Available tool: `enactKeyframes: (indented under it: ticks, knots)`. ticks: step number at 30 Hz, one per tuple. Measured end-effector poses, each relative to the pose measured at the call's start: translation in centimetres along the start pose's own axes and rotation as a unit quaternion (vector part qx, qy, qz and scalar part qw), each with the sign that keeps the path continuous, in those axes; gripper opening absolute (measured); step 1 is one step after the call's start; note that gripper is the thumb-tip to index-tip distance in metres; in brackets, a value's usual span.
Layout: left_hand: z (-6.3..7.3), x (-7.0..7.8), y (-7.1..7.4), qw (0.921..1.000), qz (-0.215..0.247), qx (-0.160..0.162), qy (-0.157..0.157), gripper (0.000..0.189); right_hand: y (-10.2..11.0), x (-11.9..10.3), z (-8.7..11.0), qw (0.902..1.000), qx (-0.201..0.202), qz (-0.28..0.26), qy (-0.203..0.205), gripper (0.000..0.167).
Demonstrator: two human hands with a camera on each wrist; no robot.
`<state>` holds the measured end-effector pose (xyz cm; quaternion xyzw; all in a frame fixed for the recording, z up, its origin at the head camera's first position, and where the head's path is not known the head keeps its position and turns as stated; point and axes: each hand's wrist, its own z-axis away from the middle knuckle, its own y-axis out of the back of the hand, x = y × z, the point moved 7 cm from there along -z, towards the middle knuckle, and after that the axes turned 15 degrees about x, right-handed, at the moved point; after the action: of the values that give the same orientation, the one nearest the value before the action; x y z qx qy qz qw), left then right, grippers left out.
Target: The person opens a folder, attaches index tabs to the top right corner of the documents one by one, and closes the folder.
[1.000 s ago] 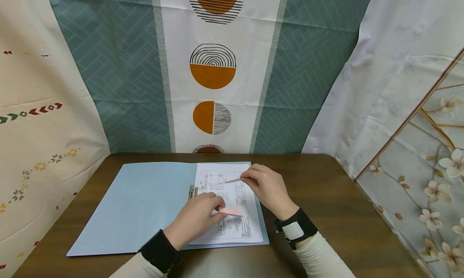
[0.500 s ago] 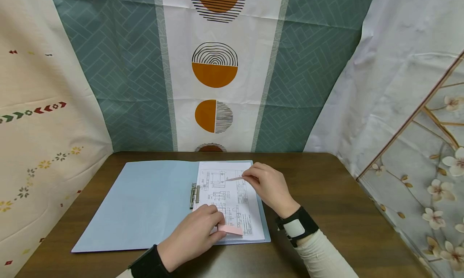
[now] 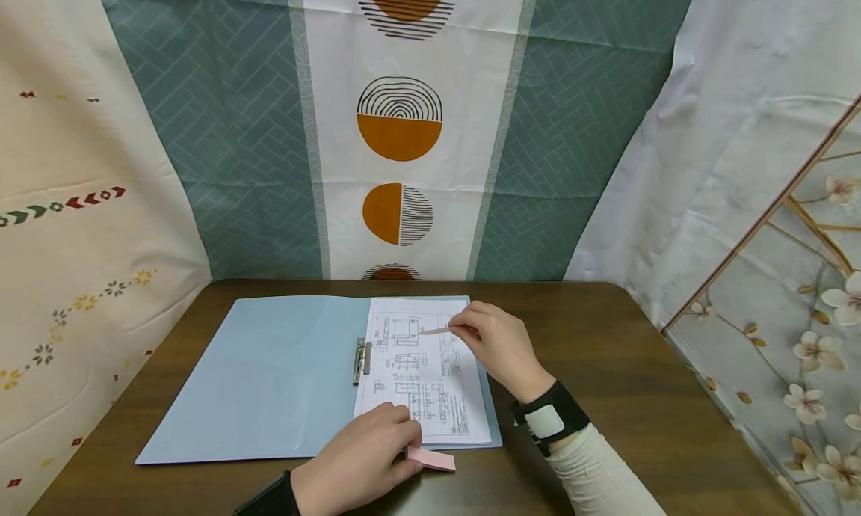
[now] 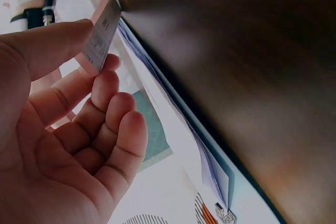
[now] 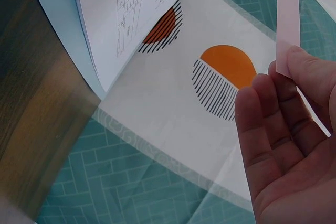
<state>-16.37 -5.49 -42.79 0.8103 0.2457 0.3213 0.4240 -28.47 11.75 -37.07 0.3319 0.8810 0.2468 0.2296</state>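
Left hand (image 3: 366,458): fingers pinch a pink pad (image 3: 433,459) toward the tabletop's (image 3: 619,381) near edge. Right hand (image 3: 496,344): fingers pinch a pink strip (image 5: 288,22), apparently above the printed sheets (image 3: 425,370), nearer the far edge.

Dk-brown wood tbl (image 3: 605,366) — on it lies an open lt-blue folder (image 3: 269,381), mostly left of ctr.

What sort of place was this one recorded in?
Probably a staged desk corner, perhaps indoors: a brown wood-look table with patterned fabric around its back and sides, and an open blue folder holding a printed technical drawing.
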Motion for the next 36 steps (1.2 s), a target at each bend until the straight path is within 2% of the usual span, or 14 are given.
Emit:
enactKeyframes:
  ticks: [12,22,31,36]
  knots:
    - [0.8,0.3,-0.8,0.9987,-0.03,-0.029,-0.028,0.026,-0.3,0.0,-0.1,1.0,-0.006,0.005,0.0,0.011]
    - [1.1,0.1,-1.7,0.9974,-0.026,-0.066,-0.011,0.025,-0.1,-0.1,-0.1,1.0,-0.004,0.001,-0.001,0.009]
    - [0.9,0.4,-1.5,0.9971,-0.02,-0.072,-0.011,0.024,-0.1,0.1,0.0,1.0,0.0,0.003,0.0,0.009]
    - [0.5,0.1,-0.9,0.9972,-0.024,-0.07,0.01,0.021,0.0,0.1,0.0,1.0,-0.004,0.003,-0.003,0.008]
